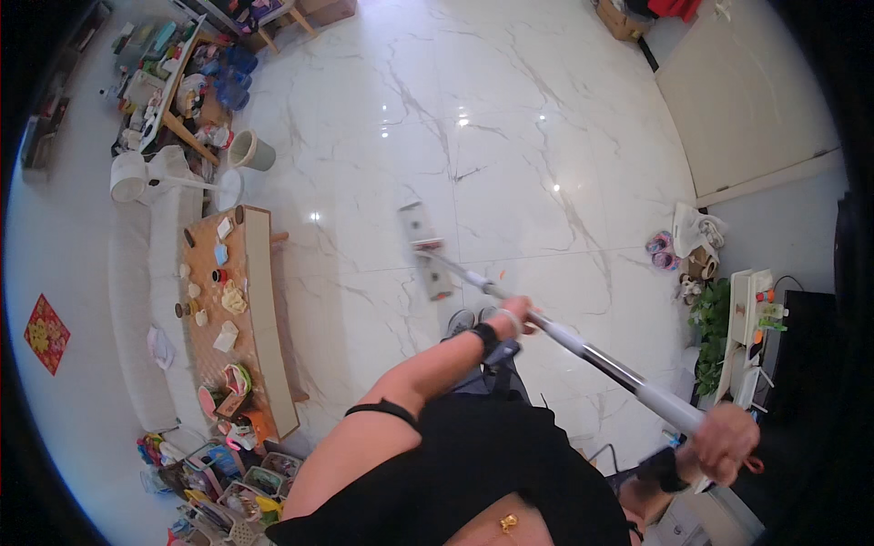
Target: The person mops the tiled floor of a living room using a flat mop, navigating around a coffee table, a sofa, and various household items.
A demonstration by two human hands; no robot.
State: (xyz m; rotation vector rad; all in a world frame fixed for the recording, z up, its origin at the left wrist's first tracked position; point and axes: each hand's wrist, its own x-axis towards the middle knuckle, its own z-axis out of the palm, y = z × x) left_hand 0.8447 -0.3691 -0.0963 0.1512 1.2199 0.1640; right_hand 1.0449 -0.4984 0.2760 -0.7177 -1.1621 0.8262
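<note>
A flat mop is held slantwise in front of my body. Its pole (613,368), grey and white with a shiny metal section, passes through both hands. My left hand (515,317) wraps around the lower part of the pole, with a bracelet and a black band at the wrist. Higher up, near the pole's end, my right hand (725,442) grips it; that hand is slightly blurred. The long rectangular mop head (435,274) is on the glossy marble-patterned floor (505,177), ahead of my grey shoes (461,322). A small orange scrap (502,274) lies close to the pole.
To the left, a wooden coffee table (205,327) bearing food and small items stands before a pale sofa (130,307). Beyond it are a standing fan (130,176) and a waste bin (254,151). On the right are slippers (662,251), a leafy plant (711,321) and a white cabinet (741,307).
</note>
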